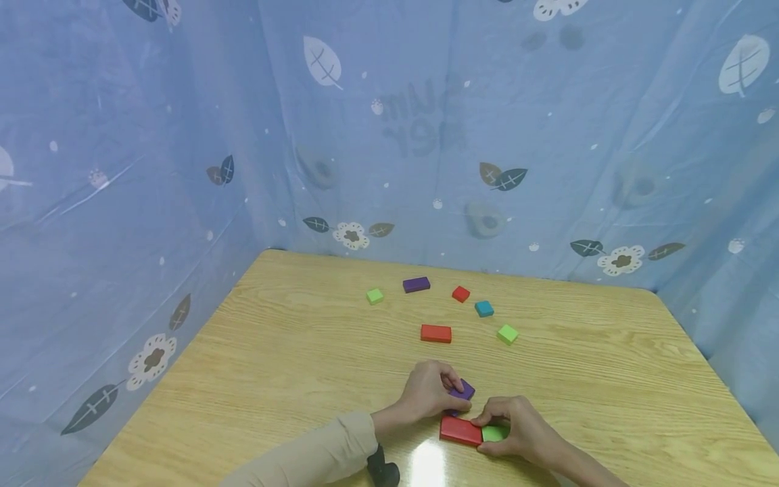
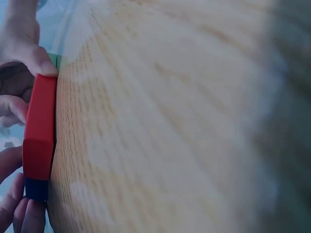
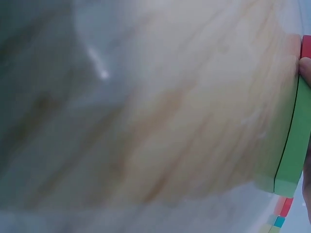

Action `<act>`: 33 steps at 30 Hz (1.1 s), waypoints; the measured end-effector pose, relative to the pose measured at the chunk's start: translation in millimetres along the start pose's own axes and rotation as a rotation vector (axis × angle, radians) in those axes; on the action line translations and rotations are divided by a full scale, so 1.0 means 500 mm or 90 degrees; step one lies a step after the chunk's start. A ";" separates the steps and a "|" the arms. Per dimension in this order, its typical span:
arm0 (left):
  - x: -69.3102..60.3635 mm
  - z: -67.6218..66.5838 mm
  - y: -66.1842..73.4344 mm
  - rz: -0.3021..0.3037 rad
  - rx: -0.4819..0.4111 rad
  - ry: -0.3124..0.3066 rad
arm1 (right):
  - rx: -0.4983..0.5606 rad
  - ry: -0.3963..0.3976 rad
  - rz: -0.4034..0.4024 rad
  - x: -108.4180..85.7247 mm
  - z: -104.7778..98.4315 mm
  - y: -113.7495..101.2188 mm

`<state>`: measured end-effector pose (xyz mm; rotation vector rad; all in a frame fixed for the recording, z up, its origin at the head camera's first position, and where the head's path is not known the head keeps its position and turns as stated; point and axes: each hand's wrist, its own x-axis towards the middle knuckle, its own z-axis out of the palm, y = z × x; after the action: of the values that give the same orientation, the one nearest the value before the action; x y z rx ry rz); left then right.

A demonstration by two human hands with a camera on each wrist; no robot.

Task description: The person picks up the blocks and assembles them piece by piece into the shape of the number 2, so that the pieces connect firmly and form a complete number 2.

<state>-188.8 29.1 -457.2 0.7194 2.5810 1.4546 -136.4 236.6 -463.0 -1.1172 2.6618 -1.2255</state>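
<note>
Near the front of the table, a long red block (image 1: 460, 431) lies end to end with a light green block (image 1: 495, 433). My right hand (image 1: 522, 427) pinches the green block between thumb and fingers, its fingertips at the seam with the red one. A purple block (image 1: 466, 389) is pinched in my left hand (image 1: 429, 391), just behind the red block's far edge. The left wrist view shows the red block (image 2: 40, 128) with a dark blue-looking block (image 2: 36, 189) at its near end. The green block's side (image 3: 294, 141) fills the right edge of the right wrist view.
Farther back lie a red block (image 1: 436, 333), a purple block (image 1: 416, 285), a small red block (image 1: 460, 294), a blue block (image 1: 484, 309) and two green blocks (image 1: 508, 334). A black object (image 1: 382, 468) sits by the left sleeve. Patterned blue curtains (image 1: 389, 135) surround the wooden table (image 1: 292, 325).
</note>
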 end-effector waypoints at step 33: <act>-0.032 -0.069 0.004 0.322 0.451 -0.166 | 0.031 -0.056 0.029 0.007 -0.012 0.004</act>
<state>-184.3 -4.2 -439.1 1.6023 2.7870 0.3917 -142.1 239.4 -459.2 -1.0727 2.5635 -1.1975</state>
